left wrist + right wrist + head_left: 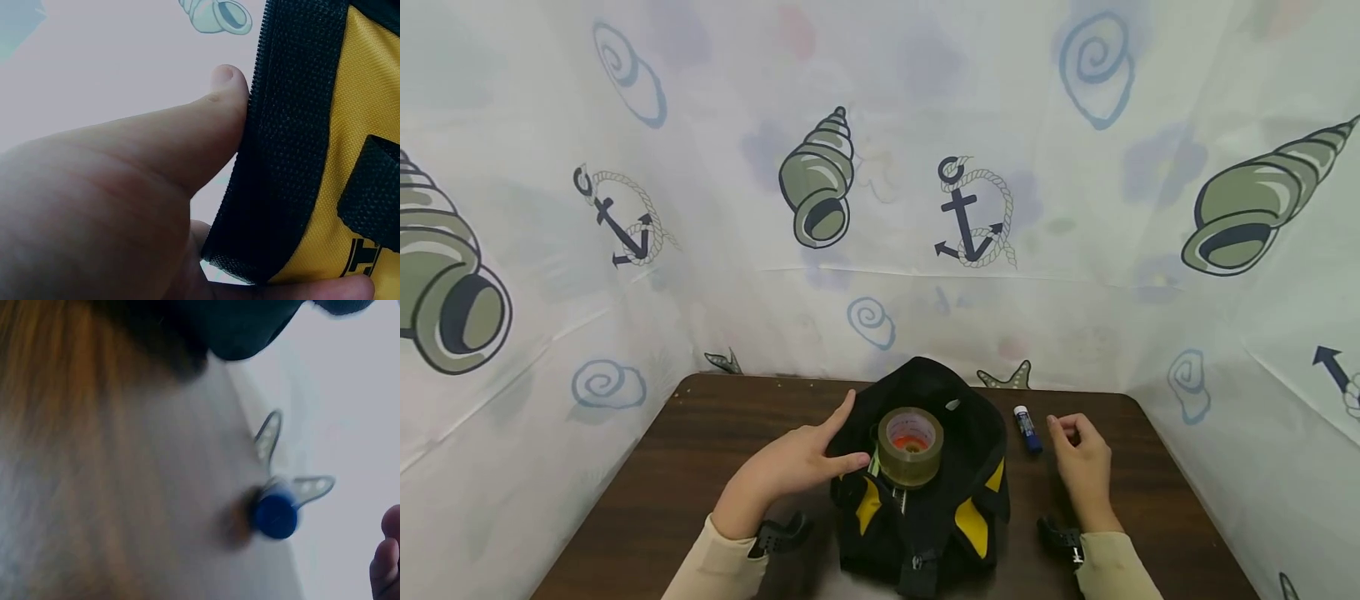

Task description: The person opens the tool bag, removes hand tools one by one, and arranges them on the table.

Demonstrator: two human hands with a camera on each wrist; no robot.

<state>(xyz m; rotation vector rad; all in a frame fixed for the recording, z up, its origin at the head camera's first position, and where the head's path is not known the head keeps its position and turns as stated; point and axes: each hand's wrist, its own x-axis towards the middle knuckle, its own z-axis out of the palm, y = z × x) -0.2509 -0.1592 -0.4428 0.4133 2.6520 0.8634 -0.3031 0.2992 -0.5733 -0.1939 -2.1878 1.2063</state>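
A black bag (940,533) with yellow panels stands at the middle of the table, its top gaping. A roll of brown packing tape (911,450) sits in its opening. My left hand (793,467) rests against the bag's left side with thumb and index finger spread apart. In the left wrist view, the thumb (212,112) touches the zippered rim and another finger lies along the yellow panel (369,69). Right of the bag is a white glue stick (1027,429) with a blue cap. My right hand (1084,467) hovers beside it, fingers loosely bent around nothing visible.
The dark wooden table (737,417) has rounded far corners. A white curtain (880,208) printed with shells and anchors surrounds it at the back and sides. Black wrist straps (782,533) sit below both hands.
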